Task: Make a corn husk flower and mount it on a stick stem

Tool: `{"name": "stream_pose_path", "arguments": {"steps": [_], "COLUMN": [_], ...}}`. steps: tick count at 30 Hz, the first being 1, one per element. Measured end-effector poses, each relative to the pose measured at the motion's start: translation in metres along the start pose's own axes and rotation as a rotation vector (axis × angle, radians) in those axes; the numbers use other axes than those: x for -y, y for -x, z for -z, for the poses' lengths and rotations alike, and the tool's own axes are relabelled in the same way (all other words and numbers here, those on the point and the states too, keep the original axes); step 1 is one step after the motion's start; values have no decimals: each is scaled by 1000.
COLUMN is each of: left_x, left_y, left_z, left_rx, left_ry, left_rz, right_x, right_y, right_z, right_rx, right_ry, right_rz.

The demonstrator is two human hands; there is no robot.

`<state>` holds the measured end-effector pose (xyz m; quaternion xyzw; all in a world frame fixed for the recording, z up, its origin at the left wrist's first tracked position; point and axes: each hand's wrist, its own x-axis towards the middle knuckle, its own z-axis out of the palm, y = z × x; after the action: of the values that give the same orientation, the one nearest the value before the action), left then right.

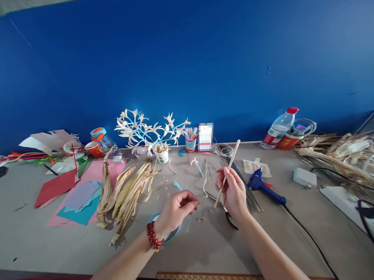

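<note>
My right hand (234, 189) grips a thin pale stick (234, 156), held slanting with its upper end leaning right. To its left, my left hand (180, 210) has its fingers curled in against the thumb; whatever they may hold is too small or hidden. Under my left wrist lies a light blue ring (173, 235), partly covered. Black-handled scissors (230, 221) lie beneath my right hand. Close by are a pale husk strip (205, 178), a small white flower on a blue stem (198, 166) and a bundle of dark wires (253, 197).
Dried corn husks (124, 200) and coloured paper (82, 202) lie left. Behind stand a potted husk-flower arrangement (162, 154), a pen cup (191, 144) and a bottle (278, 130). A blue glue gun (266, 188) with a trailing cord and a power strip (347, 207) lie right.
</note>
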<state>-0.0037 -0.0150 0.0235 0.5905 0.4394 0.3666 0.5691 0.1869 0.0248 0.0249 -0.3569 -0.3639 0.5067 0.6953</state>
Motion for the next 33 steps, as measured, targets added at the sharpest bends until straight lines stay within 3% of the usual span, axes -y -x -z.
{"name": "stream_pose_path", "arguments": {"steps": [5, 9, 20, 24, 33], "left_x": [-5, -15, -15, -11, -2], "left_y": [-5, -10, -23, -22, -19], "left_z": [11, 9, -18, -22, -25], "left_rx": [-36, -26, -36, -70, -4], "left_ry": [-190, -296, -300, -271, -85], "left_rz": [-89, -88, -211, -250, -233], "right_x": [1, -5, -13, -10, -12], "right_y": [2, 6, 15, 17, 19], "right_z": [-1, -2, -8, -9, -7], "right_rx": [12, 68, 126, 106, 198], "right_ry": [32, 91, 181, 170, 271], "right_rz": [-58, -114, -115, -106, -86]}}
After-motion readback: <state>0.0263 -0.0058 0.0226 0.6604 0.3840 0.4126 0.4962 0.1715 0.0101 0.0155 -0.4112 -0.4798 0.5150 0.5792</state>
